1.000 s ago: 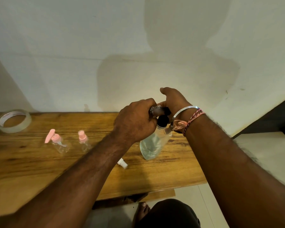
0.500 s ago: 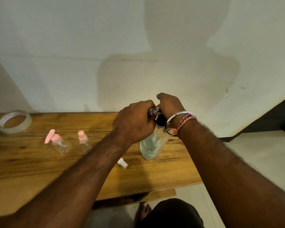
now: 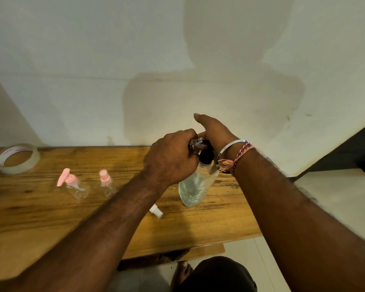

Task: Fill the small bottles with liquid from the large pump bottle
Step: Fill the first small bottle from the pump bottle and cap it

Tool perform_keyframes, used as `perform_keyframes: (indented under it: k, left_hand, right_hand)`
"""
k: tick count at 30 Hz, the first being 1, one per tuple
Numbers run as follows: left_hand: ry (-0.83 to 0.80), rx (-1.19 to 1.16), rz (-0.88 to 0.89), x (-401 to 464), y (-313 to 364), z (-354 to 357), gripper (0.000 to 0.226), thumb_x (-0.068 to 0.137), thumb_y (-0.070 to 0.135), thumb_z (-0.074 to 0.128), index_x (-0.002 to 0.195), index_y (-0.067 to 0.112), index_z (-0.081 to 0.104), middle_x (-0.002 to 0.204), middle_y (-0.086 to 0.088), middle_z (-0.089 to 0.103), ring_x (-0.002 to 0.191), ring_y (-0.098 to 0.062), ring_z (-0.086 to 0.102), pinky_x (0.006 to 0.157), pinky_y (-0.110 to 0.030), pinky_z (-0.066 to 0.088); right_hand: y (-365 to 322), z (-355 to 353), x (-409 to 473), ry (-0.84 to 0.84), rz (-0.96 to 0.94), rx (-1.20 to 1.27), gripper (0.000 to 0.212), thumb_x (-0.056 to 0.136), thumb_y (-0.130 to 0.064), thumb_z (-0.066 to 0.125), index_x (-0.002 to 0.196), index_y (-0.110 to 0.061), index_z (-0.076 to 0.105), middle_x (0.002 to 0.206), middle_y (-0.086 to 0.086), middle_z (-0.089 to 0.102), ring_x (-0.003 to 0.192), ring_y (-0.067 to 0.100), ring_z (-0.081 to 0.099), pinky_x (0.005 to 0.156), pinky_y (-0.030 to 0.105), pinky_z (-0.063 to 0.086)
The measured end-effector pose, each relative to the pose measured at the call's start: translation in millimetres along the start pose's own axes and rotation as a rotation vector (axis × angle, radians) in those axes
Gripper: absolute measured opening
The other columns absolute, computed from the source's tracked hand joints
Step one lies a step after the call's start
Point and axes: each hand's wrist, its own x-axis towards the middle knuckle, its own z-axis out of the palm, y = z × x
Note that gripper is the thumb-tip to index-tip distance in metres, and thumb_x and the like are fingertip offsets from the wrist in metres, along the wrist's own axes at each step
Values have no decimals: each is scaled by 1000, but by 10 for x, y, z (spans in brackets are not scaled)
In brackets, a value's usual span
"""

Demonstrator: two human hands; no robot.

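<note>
Filling step: left hand grips small bottle at pump bottle nozzle, mid-desk. Right hand, fingers flat, presses pump. Advice: keep mouth under spout; press slowly.

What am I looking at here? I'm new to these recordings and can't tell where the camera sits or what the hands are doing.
The camera is worn on the person's head, looking down at their own two bare hands. The left hand grips a small clear bottle at the black pump of the large pump bottle. The right hand rests on the pump. On the wooden table stand two small bottles with pink tops, a white cap and a tape roll.
</note>
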Motion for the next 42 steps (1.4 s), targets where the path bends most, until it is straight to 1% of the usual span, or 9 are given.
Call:
perform_keyframes:
  k: [8, 14, 17, 23, 26, 29, 34, 38, 42]
  left_hand:
    - [0, 2, -5, -11, -2, -2, 19, 92, 33, 73, 108, 26, 65, 88, 11, 65, 76, -14, 61, 62, -29, 47]
    - [-18, 15, -8, -17, 2, 2, 15, 92, 34, 70, 104, 28, 64, 84, 14, 62, 73, -12, 58, 55, -26, 37]
    - [-32, 8, -7, -32, -1, 2, 13, 92, 33, 69, 102, 28, 64, 83, 13, 62, 73, -13, 58, 55, -26, 36]
    - [-40, 8, -13, -43, -8, 5, 13, 92, 32, 69, 103, 28, 64, 84, 11, 65, 73, -14, 59, 57, -28, 42]
    - [-38, -20, -15, -36, -1, 2, 13, 92, 34, 70, 101, 28, 64, 84, 11, 64, 73, -12, 59, 57, -27, 40]
    - [-11, -35, -15, -21, 8, -12, 15, 91, 34, 72, 102, 29, 64, 83, 12, 64, 72, -12, 59, 56, -25, 38]
    - [-11, -39, -30, -18, 21, -15, 15, 92, 36, 73, 101, 30, 63, 79, 14, 60, 70, -10, 57, 55, -24, 36]
    - [-8, -40, -17, -28, 22, -26, 16, 91, 34, 73, 104, 28, 65, 83, 13, 64, 73, -12, 59, 56, -25, 38]
    - [-12, -48, -11, -32, 12, -32, 16, 90, 31, 73, 104, 26, 66, 85, 11, 66, 74, -13, 59, 57, -25, 38]
  right_hand:
    - [19, 24, 38, 30, -17, 56, 55, 95, -54, 57, 116, -4, 65, 93, 14, 61, 69, 25, 59, 65, 30, 49]
    - [105, 19, 155, 126, -190, -131, 45, 88, -63, 58, 100, -20, 67, 109, 11, 70, 98, 29, 68, 104, 49, 50]
    - [129, 26, 156, 158, -220, -201, 40, 80, -67, 56, 83, -27, 65, 112, 11, 72, 105, 32, 68, 105, 51, 48]
    - [111, 15, 143, 161, -261, -285, 42, 98, -56, 46, 90, -20, 65, 123, 17, 67, 113, 34, 63, 108, 51, 44]
    - [99, 20, 148, 151, -216, -209, 39, 91, -61, 54, 87, -23, 63, 110, 11, 69, 102, 31, 67, 104, 49, 49]
    - [35, -10, 109, 73, -82, -55, 53, 89, -62, 60, 104, -11, 67, 91, 11, 66, 75, 27, 64, 77, 36, 54]
    - [-51, -63, 52, 20, 3, -68, 66, 91, -64, 55, 114, -3, 66, 99, 16, 66, 78, 30, 63, 67, 33, 50]
    - [-1, -29, 89, 53, -10, -39, 61, 89, -63, 58, 117, -9, 64, 104, 13, 68, 81, 28, 65, 72, 35, 53]
    - [36, 18, 151, 99, -122, -79, 49, 91, -58, 59, 118, -17, 63, 126, 13, 66, 109, 31, 66, 104, 49, 50]
